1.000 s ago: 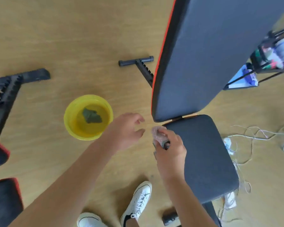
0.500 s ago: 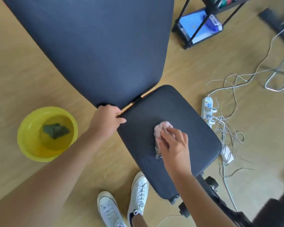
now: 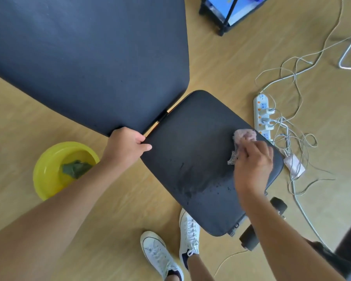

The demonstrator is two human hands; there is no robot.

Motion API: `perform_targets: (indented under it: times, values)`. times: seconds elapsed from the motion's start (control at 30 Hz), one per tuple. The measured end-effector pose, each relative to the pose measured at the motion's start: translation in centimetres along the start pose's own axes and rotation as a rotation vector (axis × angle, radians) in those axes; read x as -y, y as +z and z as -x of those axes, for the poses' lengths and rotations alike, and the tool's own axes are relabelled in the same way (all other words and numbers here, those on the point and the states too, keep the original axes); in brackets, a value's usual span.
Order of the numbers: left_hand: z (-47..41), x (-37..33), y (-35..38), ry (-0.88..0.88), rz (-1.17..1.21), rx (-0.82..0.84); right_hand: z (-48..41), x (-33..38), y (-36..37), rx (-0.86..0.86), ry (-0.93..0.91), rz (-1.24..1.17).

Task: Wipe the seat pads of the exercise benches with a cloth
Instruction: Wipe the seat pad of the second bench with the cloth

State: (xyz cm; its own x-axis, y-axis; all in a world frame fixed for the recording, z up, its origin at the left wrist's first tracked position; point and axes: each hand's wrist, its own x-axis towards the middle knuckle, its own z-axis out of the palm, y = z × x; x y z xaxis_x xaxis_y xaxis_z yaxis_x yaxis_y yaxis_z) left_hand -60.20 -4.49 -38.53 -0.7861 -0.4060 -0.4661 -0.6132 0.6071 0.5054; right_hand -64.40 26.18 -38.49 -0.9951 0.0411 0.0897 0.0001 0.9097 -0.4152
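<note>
We see the pink cloth bunched up at the right edge of the dark seat pad, pressed flat against the pad under the right hand. That hand's fingers are curled down over the cloth, grasping it, with a checked corner of the fabric poking out on the near side. A damp, darker smear with small droplets shows on the pad's near half — just left of the right wrist.

The left hand is clenched on the near corner of the big backrest pad, right by the narrow gap where the backrest meets the seat pad; its thumb reaches across onto the seat pad's corner. Together the two pads make up the bench, which stands on a light wooden floor.

To the left of the left forearm sits a yellow basin with water and a dark green rag lying in it. Below the seat pad we find two white sneakers, the right one touching under the pad's near edge. On the far side of the pad lies a white power strip with plugs in it — tangled white cables spread across the floor around it. A black rack stands at the top of the view.
</note>
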Motion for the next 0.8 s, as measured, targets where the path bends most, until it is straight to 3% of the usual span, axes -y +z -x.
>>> perform_targets:
  times: [0.07, 0.17, 0.23, 0.27, 0.33, 0.43, 0.5, 0.63, 0.73, 0.8]
  values:
    - [0.0, 0.2, 0.1, 0.003, 0.011, -0.003, 5.1, 1.7, 1.0, 0.059, -0.093, -0.034]
    - [0.0, 0.1, 0.2, 0.003, 0.016, -0.009, 10.7, 1.0, -0.6, 0.388, -0.562, -0.062]
    - [0.1, 0.0, 0.1, 0.005, 0.018, -0.009, 8.7, -1.6, -2.6, 0.556, -0.841, 0.007]
    - [0.1, -0.2, 0.1, 0.005, 0.016, -0.01, 6.6, -3.1, -3.5, 0.573, -0.895, 0.038]
    - [0.0, -0.3, 0.1, 0.006, 0.009, -0.011, 2.1, -6.1, -4.6, 0.417, -0.748, 0.113]
    - [0.0, -0.4, 0.0, 0.004, 0.0, -0.019, -0.6, -6.6, -4.9, 0.092, -0.145, 0.109]
    - [0.1, -0.4, 0.0, 0.003, 0.0, -0.017, 3.4, -4.1, -3.0, 0.039, -0.038, 0.053]
    - [0.0, -0.3, 0.0, -0.005, -0.008, -0.01, 13.0, -1.3, -2.3, 0.391, -0.476, -0.035]
    - [0.1, -0.5, 0.0, -0.018, -0.002, -0.015, 11.9, -3.9, -4.2, 0.608, -0.776, -0.034]
    - [0.0, -0.6, 0.0, -0.027, 0.0, -0.013, 8.5, -5.7, -5.3, 0.638, -0.88, -0.023]
